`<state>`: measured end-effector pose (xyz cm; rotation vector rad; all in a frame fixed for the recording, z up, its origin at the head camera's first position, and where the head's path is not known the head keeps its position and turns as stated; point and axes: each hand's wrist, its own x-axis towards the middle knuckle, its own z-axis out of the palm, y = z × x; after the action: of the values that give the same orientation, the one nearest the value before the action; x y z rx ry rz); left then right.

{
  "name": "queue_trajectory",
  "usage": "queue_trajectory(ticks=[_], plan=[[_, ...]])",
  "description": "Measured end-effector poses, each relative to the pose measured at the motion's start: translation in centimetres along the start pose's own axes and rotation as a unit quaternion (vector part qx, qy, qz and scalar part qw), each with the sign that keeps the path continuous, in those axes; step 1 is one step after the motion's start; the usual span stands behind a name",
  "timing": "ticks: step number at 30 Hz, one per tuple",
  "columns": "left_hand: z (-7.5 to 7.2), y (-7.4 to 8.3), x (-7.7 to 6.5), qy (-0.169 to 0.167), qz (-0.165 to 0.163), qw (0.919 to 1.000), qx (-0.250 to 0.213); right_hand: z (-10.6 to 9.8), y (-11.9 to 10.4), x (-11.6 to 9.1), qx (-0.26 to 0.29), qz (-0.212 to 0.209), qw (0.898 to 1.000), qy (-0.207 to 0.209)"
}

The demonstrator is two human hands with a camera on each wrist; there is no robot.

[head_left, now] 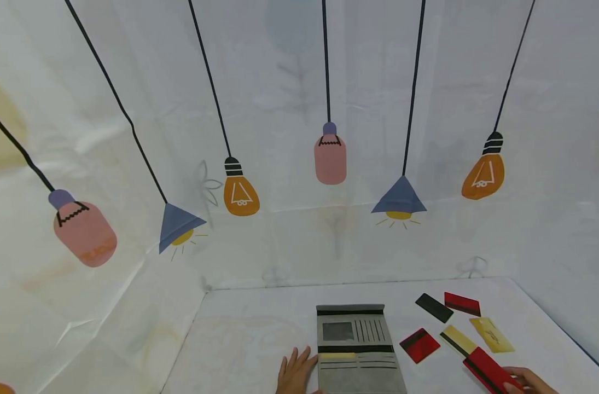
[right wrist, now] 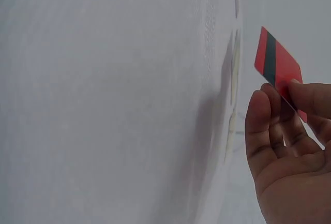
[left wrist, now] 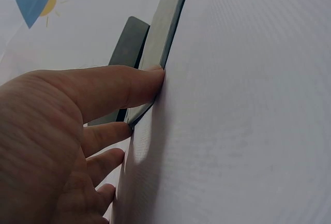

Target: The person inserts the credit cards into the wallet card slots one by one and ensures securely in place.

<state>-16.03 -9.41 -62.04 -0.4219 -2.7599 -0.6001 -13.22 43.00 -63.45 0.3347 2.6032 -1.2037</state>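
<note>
On the white table lies an unfolded grey wallet point(head_left: 360, 372) with black bands, slots and a dark window; a yellow strip shows in one slot. My left hand point(head_left: 295, 375) is at its left side, fingers spread. The left wrist view shows the thumb and index finger touching the wallet's edge point(left wrist: 155, 53). Between thumb and fingers, my right hand point(head_left: 530, 378) pinches a red card point(right wrist: 271, 61) with a black stripe. It is lifted off the table in the right wrist view. In the head view this card overlaps one end of a yellow card point(head_left: 460, 338) with a black stripe.
Around the held card lie a dark card point(head_left: 434, 308), a red card point(head_left: 461, 303), a gold card point(head_left: 491, 335) and a red striped card point(head_left: 419, 346). Behind the white table point(head_left: 250, 328) rises a pale sheet wall point(head_left: 289, 241) printed with hanging lamps.
</note>
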Motion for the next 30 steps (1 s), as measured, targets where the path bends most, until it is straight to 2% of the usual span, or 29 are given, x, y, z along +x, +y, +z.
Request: queue_trajectory(ticks=[2,4,7,8,11,14,17,20,22,26,30], plan=[[0.0,0.0,0.0,0.0,0.002,1.0,0.003,0.4,-1.5,-0.5,-0.004,-0.013,1.0,0.012],[-0.1,0.0,0.0,0.004,0.007,1.0,0.005,0.8,-3.2,-1.2,-0.02,-0.013,0.999,0.024],[-0.2,0.0,0.2,-0.002,0.015,0.9999,0.0,1.4,-5.9,-1.9,-0.016,0.001,0.999,0.033],[-0.3,0.0,0.2,-0.007,0.014,0.9998,-0.007,1.7,-6.8,-2.1,0.011,0.012,0.999,0.029],[-0.7,0.0,0.5,-0.036,0.005,0.9982,-0.048,2.2,-9.1,-2.4,0.093,0.003,0.996,-0.001],[-1.1,-0.1,1.0,-0.063,-0.015,0.9922,-0.107,3.2,-11.2,-2.4,0.135,-0.01,0.991,-0.004],[-1.2,0.0,1.4,-0.07,-0.027,0.9873,-0.14,4.4,-13.0,-2.1,0.106,-0.037,0.994,0.016],[-1.0,0.0,1.2,-0.068,-0.023,0.9895,-0.126,5.6,-14.8,-1.9,0.053,-0.066,0.996,0.04],[-0.8,0.0,0.9,-0.064,-0.021,0.9922,-0.105,6.0,-15.9,-1.9,0.046,-0.079,0.995,0.045],[-0.5,0.1,0.7,-0.059,-0.023,0.9956,-0.07,6.5,-17.7,-1.5,0.047,-0.109,0.992,0.031],[-0.8,0.0,1.1,-0.076,-0.045,0.9901,-0.109,7.0,-19.2,-0.4,0.062,-0.158,0.986,-0.005]])
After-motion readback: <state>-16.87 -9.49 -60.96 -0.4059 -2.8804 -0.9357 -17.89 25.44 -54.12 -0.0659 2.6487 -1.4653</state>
